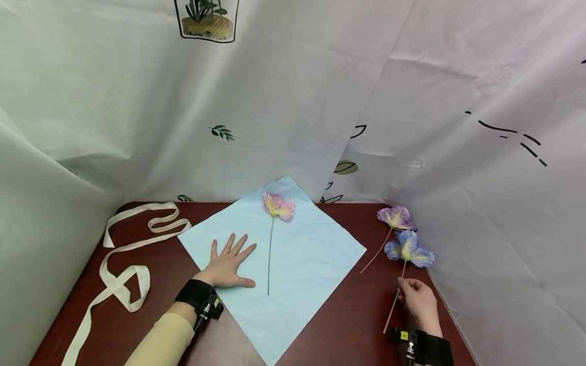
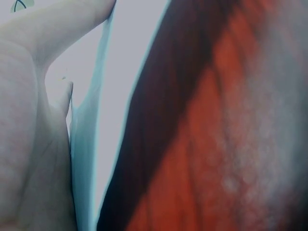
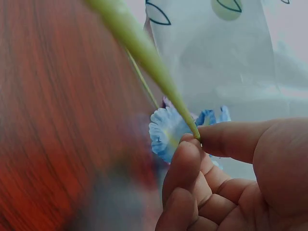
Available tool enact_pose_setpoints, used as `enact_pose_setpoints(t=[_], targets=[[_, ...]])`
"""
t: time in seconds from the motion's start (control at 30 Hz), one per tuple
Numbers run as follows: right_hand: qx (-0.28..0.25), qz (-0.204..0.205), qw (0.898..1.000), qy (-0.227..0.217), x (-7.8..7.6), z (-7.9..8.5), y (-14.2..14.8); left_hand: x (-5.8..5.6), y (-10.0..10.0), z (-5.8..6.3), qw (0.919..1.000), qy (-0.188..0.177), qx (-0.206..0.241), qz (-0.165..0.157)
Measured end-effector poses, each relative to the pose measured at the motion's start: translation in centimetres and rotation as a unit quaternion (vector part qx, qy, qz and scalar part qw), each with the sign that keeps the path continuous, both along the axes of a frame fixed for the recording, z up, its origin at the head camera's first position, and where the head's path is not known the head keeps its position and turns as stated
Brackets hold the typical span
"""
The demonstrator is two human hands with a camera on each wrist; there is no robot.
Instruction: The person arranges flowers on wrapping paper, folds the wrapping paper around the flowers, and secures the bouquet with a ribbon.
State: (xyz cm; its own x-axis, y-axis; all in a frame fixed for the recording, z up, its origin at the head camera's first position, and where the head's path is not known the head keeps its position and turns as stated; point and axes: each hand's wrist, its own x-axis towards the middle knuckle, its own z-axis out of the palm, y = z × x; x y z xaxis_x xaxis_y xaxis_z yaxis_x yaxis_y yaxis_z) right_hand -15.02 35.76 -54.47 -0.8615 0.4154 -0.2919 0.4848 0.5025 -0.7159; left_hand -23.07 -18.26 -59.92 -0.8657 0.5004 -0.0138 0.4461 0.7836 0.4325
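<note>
My left hand (image 1: 226,268) lies spread, its straight fingers resting on the left part of a light blue square sheet (image 1: 316,259). A pink and yellow artificial flower (image 1: 278,207) lies on that sheet, its thin stem pointing toward me, right of the left fingertips. At the right, my right hand (image 1: 418,300) pinches the stem of a blue artificial flower (image 1: 409,249) between thumb and fingers. The right wrist view shows the green stem (image 3: 149,57) running through this pinch, with the blue petals (image 3: 166,132) beyond. A purple artificial flower (image 1: 396,217) lies just behind the blue one.
A long cream ribbon (image 1: 123,249) lies in loops along the left of the dark red wooden table (image 1: 348,315). White printed cloth (image 1: 284,101) hangs behind and at both sides, close to the table's edges. The sheet lies cornerwise across the table's middle.
</note>
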Motion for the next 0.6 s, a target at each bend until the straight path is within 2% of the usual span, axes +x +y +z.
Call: enact_pose_setpoints(t=[0.13, 0.27, 0.37, 0.5, 0.6], targets=[[0.0, 0.017, 1.0, 0.024, -0.1, 0.6, -1.0, -0.1, 0.0, 0.1, 1.0, 0.003, -0.001, 0.0], [-0.013, 0.036, 0.998, 0.051, -0.5, 1.0, -2.4, -0.3, -0.3, -1.1, 0.9997, 0.015, 0.02, 0.0], [-0.024, 0.05, 0.996, 0.065, -1.0, 1.2, -3.5, -0.2, -0.4, -1.4, 0.999, 0.024, 0.037, -0.002], [-0.026, 0.072, 0.995, 0.071, -1.7, 1.7, -4.8, 0.1, -0.3, -0.6, 0.9994, 0.016, 0.03, -0.003], [-0.027, 0.085, 0.993, 0.081, -2.3, 2.0, -5.8, 0.1, -0.2, -0.5, 0.9998, 0.007, 0.016, -0.001]])
